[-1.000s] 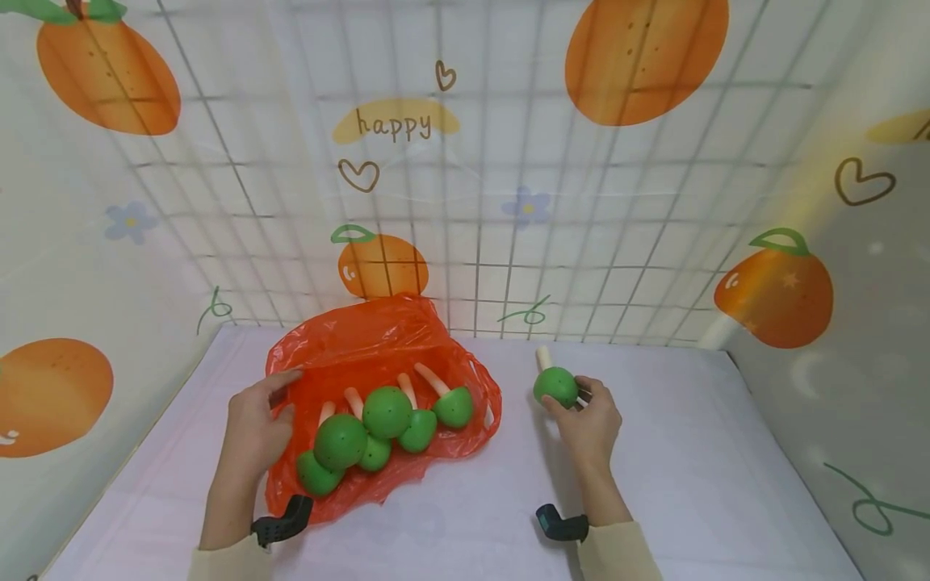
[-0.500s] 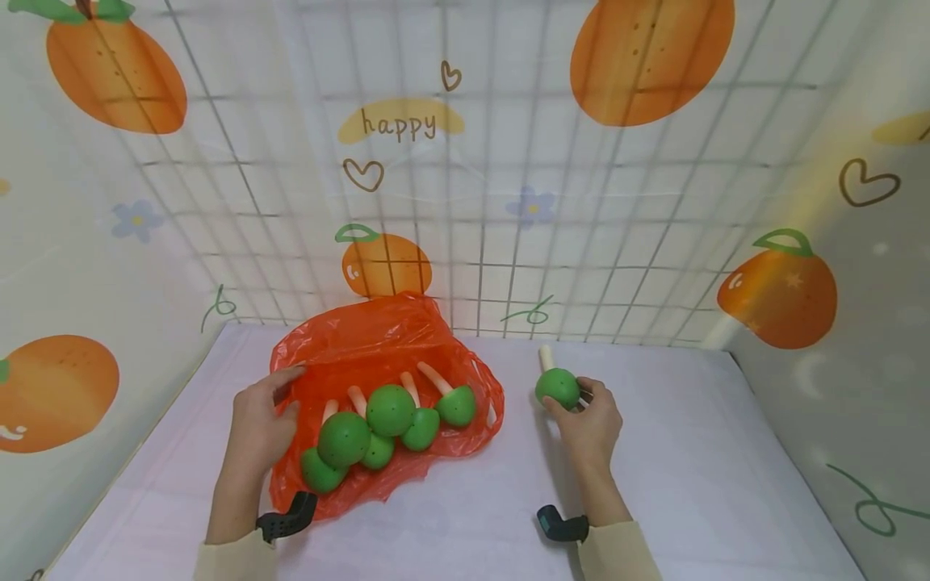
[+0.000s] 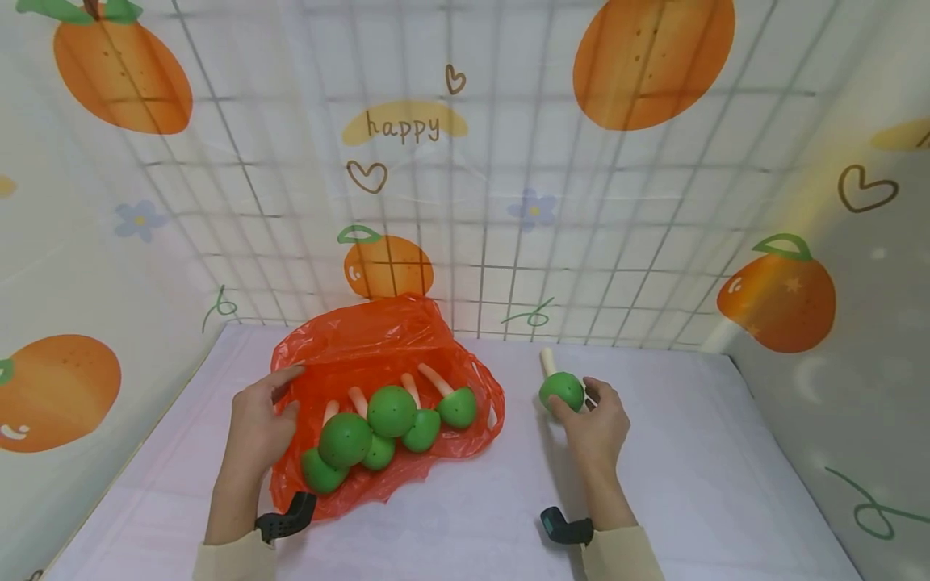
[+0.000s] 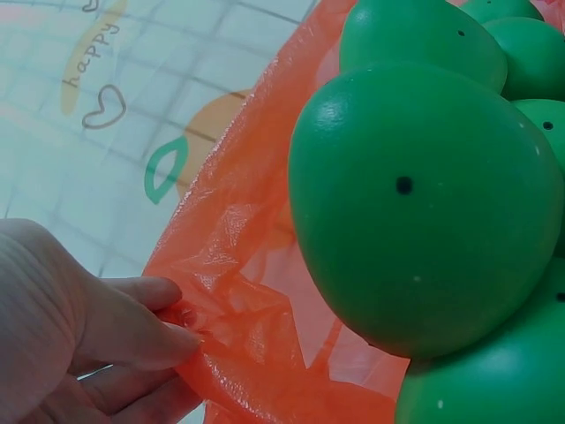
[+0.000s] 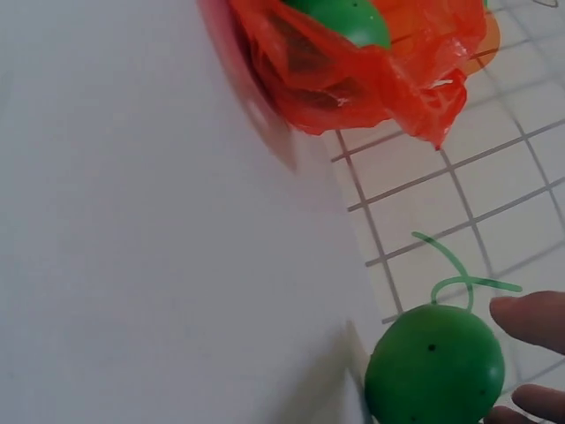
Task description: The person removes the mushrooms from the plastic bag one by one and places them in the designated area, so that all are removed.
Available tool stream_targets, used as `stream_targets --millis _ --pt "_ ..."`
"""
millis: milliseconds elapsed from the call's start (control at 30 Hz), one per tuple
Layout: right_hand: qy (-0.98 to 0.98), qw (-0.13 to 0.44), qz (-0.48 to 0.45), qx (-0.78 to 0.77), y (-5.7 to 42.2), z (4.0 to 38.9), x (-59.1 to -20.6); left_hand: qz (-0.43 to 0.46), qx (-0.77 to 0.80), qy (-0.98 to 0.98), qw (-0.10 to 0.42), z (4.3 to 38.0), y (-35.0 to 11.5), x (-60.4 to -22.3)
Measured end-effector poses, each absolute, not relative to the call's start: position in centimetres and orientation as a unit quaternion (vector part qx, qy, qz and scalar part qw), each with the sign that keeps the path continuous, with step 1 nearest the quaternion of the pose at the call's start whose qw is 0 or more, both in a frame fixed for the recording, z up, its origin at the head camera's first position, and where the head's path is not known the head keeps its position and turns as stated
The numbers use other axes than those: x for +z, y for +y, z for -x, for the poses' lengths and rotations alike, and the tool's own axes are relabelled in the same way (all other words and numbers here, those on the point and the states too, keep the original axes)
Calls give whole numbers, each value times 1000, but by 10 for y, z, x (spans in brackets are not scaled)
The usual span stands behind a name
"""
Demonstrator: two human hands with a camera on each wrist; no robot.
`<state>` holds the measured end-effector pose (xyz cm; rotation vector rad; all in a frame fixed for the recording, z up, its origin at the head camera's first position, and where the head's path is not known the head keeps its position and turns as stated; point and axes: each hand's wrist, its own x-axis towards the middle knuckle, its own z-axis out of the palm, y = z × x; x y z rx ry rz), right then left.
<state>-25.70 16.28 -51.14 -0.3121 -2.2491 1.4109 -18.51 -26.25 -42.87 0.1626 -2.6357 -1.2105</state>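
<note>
In the head view, several toy mushrooms with dotted green caps (image 3: pixel 345 440) and pale stems lie at the mouth of a red plastic bag (image 3: pixel 363 335). My left hand (image 3: pixel 257 428) is at the bag's left side. Its thumb and forefinger pinch the bag's edge, as the left wrist view shows with the hand (image 4: pixel 97 336). Apart from the bag, to its right, another toy mushroom (image 3: pixel 563 391) lies with its stem pointing away. My right hand (image 3: pixel 599 424) is beside this cap with fingers spread. In the right wrist view, a gap shows between a fingertip (image 5: pixel 530 316) and the cap (image 5: pixel 434 367).
A white tabletop (image 3: pixel 465 524) lies under everything. Behind it hangs a pale curtain (image 3: pixel 479 186) printed with oranges, over a wire grid. Side curtains close in left and right. A dark strap device (image 3: pixel 286 518) sits on each wrist.
My right hand has eased slightly to the right, and its fingers have loosened from the lone mushroom. That mushroom has shifted a little rightward. My left hand keeps its hold on the bag.
</note>
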Motion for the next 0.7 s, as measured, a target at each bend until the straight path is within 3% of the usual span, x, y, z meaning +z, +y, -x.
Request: stream_targets --millis 367,700 --pt "-807 242 108 528 155 247 -485 -44 -446 -886 117 189 -269 -434" --pt "-802 235 49 546 115 232 -455 -51 -478 -871 105 190 -275 -435"
